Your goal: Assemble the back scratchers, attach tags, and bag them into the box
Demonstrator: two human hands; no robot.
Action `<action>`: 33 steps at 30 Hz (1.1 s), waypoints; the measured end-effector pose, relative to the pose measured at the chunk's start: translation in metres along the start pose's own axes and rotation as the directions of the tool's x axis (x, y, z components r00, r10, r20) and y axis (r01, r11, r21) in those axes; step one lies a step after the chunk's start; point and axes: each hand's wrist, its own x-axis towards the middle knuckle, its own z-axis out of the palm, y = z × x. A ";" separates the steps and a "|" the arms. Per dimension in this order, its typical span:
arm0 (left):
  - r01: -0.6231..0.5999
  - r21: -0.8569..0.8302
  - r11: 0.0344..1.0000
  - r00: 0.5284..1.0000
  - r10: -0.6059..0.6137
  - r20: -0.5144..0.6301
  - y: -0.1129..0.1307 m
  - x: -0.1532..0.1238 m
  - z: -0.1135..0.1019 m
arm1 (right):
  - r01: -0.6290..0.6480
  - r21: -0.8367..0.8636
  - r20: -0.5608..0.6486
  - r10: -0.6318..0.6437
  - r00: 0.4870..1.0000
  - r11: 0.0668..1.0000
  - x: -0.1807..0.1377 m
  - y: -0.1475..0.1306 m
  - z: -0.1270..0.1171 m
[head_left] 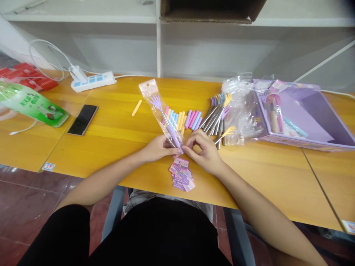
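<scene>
My left hand [158,147] and my right hand [202,149] both pinch the near end of a clear plastic sleeve [159,107] that lies slanted on the yellow table [116,125]. Inside the sleeve is a purple hand-shaped back scratcher [155,102] with a purple grip. Just below my fingers lies a small heap of pink and purple paper cards [181,173]. Behind the sleeve sits a row of pastel grips [188,119], and to its right a bundle of metal scratchers [217,118] with coloured hand-shaped heads.
A single yellow grip [137,107] lies apart at the left. A black phone [83,119], a white power strip [93,81] and green and red packets [30,103] occupy the left side. Crumpled clear bags [240,107] and a purple open box [307,114] stand at the right.
</scene>
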 end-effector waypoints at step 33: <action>-0.002 -0.163 0.987 0.957 -0.045 -0.285 0.023 -0.006 -0.007 | -0.018 -0.395 0.427 0.201 0.882 0.919 -0.002 -0.008 -0.017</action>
